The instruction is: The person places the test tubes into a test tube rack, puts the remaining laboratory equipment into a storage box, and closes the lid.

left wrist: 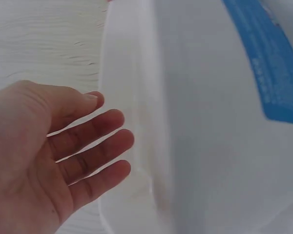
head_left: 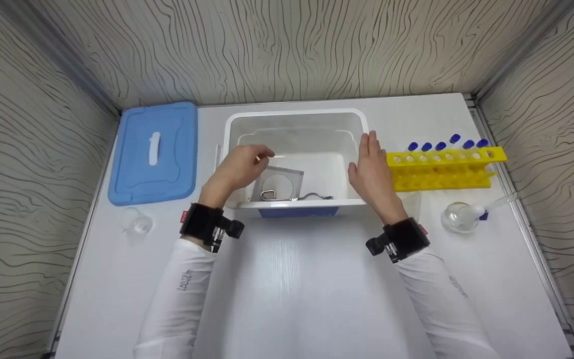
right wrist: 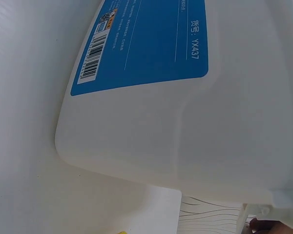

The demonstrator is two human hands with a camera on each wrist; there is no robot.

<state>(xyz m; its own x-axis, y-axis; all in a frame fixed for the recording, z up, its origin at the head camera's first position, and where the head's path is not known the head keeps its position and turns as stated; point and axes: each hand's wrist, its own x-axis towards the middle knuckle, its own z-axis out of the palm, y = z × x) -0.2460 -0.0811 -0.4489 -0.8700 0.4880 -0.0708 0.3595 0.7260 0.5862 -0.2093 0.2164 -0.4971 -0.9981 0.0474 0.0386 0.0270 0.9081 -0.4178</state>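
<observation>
A white plastic box (head_left: 294,115) stands in the middle of the table with a blue label (right wrist: 151,44) on its front. Over its left side is my left hand (head_left: 244,163), fingers slightly bent and holding nothing. The left wrist view shows those fingers spread apart beside the box wall (left wrist: 219,146). My right hand (head_left: 370,167) lies along the right rim, its fingers straight. Inside the box, a grey square sheet with a pale round centre (head_left: 279,186) leans near the front left. A slim metal tool with a bent loop (head_left: 268,195) lies by the front wall.
A blue lid (head_left: 172,149) with a white handle lies at left, with a small clear glass item (head_left: 140,224) below it. At right stands a yellow rack (head_left: 439,184) with several blue-capped tubes (head_left: 440,146) behind. A round glass flask (head_left: 459,219) sits nearer the right edge.
</observation>
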